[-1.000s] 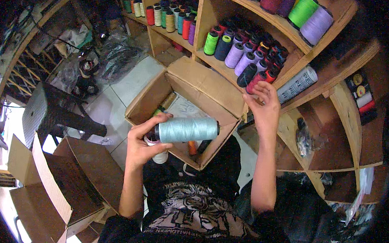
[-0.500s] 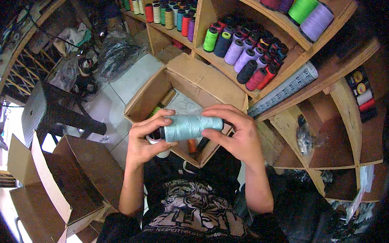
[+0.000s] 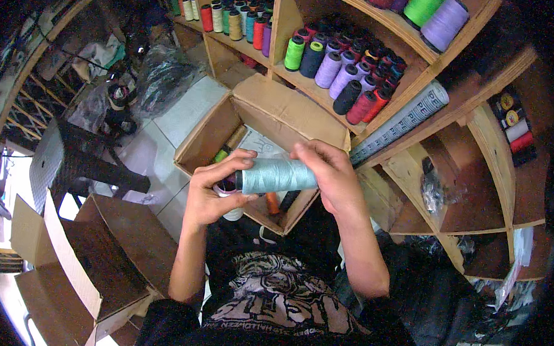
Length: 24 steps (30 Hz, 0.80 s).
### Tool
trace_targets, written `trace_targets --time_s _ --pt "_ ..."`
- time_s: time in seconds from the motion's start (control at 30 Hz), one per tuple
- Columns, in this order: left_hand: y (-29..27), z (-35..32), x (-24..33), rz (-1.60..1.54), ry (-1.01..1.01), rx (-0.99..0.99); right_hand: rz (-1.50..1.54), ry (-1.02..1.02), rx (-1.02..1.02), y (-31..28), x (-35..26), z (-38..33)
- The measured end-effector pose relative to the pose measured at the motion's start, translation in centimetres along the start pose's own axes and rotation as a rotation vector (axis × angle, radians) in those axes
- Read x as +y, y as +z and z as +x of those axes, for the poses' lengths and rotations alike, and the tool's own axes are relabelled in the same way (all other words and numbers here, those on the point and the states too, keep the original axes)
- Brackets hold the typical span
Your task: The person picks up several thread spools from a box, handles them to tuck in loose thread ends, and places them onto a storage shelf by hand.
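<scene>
A pale aqua thread spool [image 3: 277,176] lies sideways between my hands, above an open cardboard box [image 3: 194,147]. My left hand [image 3: 208,191] grips its dark left end, thumb below and fingers on top. At the opposite end, my right hand [image 3: 336,182] is closed round the spool, its fingers covering that end. A white, rounded thing [image 3: 233,214] shows partly under my left hand; I cannot tell whether it is held. Inside the box are an orange spool [image 3: 272,203], a green spool [image 3: 222,152] and a sheet with a line drawing [image 3: 262,147].
Wooden shelves [image 3: 330,107] ahead carry many coloured thread spools [image 3: 328,70]. A long plastic-wrapped roll [image 3: 405,123] leans beside them. To the left stand a dark stool [image 3: 77,159] and another open carton [image 3: 107,252]. Wooden compartments [image 3: 477,183] are on the right.
My right hand has shifted its hold, its fingers now wrapped over the spool's right end, which showed before. The spool has moved slightly right. The view has shifted a little.
</scene>
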<state>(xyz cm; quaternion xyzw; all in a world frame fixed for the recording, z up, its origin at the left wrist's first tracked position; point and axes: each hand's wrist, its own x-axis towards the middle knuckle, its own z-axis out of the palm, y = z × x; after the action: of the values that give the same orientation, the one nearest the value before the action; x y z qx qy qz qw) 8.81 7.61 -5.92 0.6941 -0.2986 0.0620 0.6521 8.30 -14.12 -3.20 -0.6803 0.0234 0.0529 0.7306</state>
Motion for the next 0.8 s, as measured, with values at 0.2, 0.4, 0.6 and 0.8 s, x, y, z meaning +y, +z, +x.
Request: trace_targets --time_s 0.2,0.4,0.6,0.8 --pt "3.1 0.6 -0.4 -0.220 -0.120 0.184 0.392 0.028 -0.090 -1.9 -1.0 -2.2" --pt "9.1 2.3 -0.1 -1.066 -0.592 0.201 0.302 -0.257 0.071 -3.8 -0.6 -3.7" --pt "12.5 3.0 1.3 -1.117 -0.731 0.165 0.310 -0.348 0.219 -5.0 -0.6 -4.7" --pt "13.1 3.6 2.5 -0.936 -0.712 0.254 -0.784 -0.866 0.801 -4.7 -1.3 -5.2"
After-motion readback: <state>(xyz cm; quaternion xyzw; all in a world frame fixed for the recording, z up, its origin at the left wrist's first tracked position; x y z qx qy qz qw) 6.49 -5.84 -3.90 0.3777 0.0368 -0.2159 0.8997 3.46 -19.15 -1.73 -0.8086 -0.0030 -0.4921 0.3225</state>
